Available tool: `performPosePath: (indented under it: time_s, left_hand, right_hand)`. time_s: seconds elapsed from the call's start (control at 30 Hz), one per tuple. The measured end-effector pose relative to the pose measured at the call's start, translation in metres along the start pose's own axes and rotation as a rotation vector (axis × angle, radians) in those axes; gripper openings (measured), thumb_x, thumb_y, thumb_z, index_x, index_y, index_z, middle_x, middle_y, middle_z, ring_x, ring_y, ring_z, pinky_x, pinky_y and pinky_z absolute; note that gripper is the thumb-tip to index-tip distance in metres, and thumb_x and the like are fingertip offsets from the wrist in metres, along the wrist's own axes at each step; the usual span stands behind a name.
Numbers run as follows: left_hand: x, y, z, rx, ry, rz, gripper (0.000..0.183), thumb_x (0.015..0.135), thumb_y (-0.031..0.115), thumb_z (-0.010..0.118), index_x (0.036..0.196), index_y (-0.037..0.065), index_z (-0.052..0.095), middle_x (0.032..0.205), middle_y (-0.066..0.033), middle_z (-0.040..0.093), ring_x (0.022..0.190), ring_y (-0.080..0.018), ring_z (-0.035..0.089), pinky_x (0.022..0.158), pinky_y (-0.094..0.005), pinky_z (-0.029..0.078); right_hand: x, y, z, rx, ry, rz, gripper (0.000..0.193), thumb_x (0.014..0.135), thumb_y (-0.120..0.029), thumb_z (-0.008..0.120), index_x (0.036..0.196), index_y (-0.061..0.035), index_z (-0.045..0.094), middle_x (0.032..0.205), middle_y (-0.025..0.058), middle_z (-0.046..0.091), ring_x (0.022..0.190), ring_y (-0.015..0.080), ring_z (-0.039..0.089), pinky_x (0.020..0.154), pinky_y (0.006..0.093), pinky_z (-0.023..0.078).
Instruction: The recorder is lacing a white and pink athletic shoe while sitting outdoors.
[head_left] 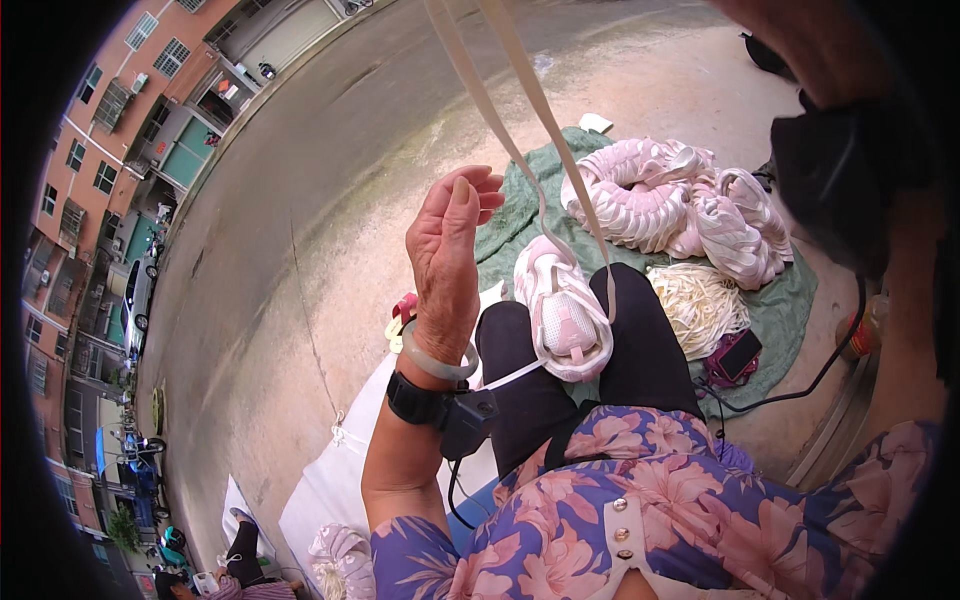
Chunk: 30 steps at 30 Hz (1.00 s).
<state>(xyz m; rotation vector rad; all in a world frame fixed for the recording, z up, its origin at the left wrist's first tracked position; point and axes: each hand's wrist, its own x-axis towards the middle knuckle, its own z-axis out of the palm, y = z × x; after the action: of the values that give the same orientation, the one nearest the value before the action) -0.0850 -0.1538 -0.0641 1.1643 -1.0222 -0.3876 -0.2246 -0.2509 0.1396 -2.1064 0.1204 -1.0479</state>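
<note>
A pink and white sneaker upper rests between my knees. Two flat cream laces rise from it, drawn taut past the top of the picture. My left hand is raised left of the upper. Its fingers are half bent, the thumb points up, and nothing shows in its grasp. The laces pass just right of those fingertips without visible contact. At the upper right, my right hand is blurred and dark, with its fingers beyond the picture. A thin white lace runs from the upper to behind my left wrist.
Ahead on a green cloth lie coiled stacks of pink and white uppers, a heap of cream laces and a phone on a purple case. A white sheet spreads at left. A black cable loops by my right arm.
</note>
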Motion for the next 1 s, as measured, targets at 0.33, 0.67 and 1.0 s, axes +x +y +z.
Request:
performPosePath:
  time_s: [0.33,0.67,1.0]
  left_hand:
    - [-0.012,-0.004,0.024,-0.549,-0.210,-0.219,0.052,0.098,0.046,0.032,0.110,0.000,0.054,0.077,-0.0055,0.057,0.067,-0.0145,0.053,0.065,-0.0301,0.042]
    - [-0.059,-0.029,0.023,-0.240,-0.513,-0.592,0.031,0.097,0.032,0.047,0.090,0.004,0.058,0.069,0.0057,0.045,0.060,-0.0024,0.038,0.052,-0.0200,0.031]
    - [-0.093,0.027,0.044,-0.418,-1.324,-0.128,0.019,0.090,0.016,0.047,0.078,0.001,0.047,0.062,-0.0160,0.046,0.060,-0.0361,0.049,0.053,-0.0382,0.039]
  right_hand:
    - [-0.093,0.138,0.066,0.807,-0.259,0.486,0.015,0.082,-0.015,0.068,0.083,-0.0014,0.062,0.064,0.0037,0.060,0.057,0.0080,0.057,0.049,0.0201,0.044]
    - [-0.147,0.197,0.059,0.951,0.003,0.624,0.012,0.086,-0.016,0.063,0.088,-0.0042,0.061,0.087,0.0039,0.064,0.081,0.0122,0.061,0.076,0.0259,0.047]
    - [-0.223,0.301,0.099,-0.156,-0.340,0.487,0.021,0.079,-0.025,0.061,0.073,-0.0046,0.060,0.069,0.0100,0.061,0.061,0.0226,0.059,0.060,0.0331,0.046]
